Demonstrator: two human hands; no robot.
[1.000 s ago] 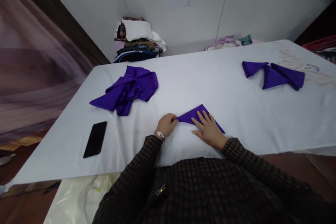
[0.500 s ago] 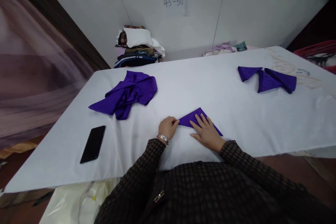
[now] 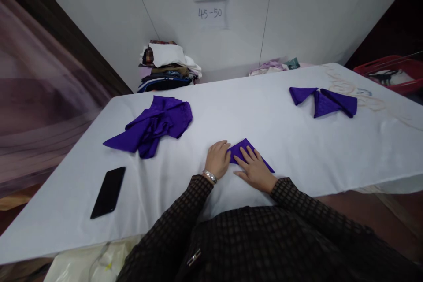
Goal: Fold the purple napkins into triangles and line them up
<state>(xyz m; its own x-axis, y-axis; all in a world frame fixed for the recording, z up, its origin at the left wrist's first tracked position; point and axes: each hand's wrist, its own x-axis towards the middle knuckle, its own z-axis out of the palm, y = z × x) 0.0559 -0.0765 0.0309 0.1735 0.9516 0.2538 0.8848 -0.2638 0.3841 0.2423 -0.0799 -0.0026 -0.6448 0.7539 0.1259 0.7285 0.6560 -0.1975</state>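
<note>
A small purple napkin (image 3: 245, 146), folded into a triangle, lies on the white-covered table (image 3: 307, 150) close to the front edge. My left hand (image 3: 218, 159) is at its left corner with the fingers curled over the cloth, gripping it. My right hand (image 3: 255, 170) lies flat on the napkin's right half, fingers stretched out and apart, and presses it down. Both dark checked sleeves reach in from below.
A crumpled heap of purple cloths (image 3: 155, 123) lies at the left. Folded purple napkins (image 3: 322, 102) sit at the far right. A black phone (image 3: 108, 191) rests near the front left edge. Stacked clothes (image 3: 167, 70) and a red basket (image 3: 391, 72) stand beyond the table.
My left hand has moved right over the napkin's left corner, so the visible triangle is shorter. The right hand has stayed flat on it. The camera has tilted up a little.
</note>
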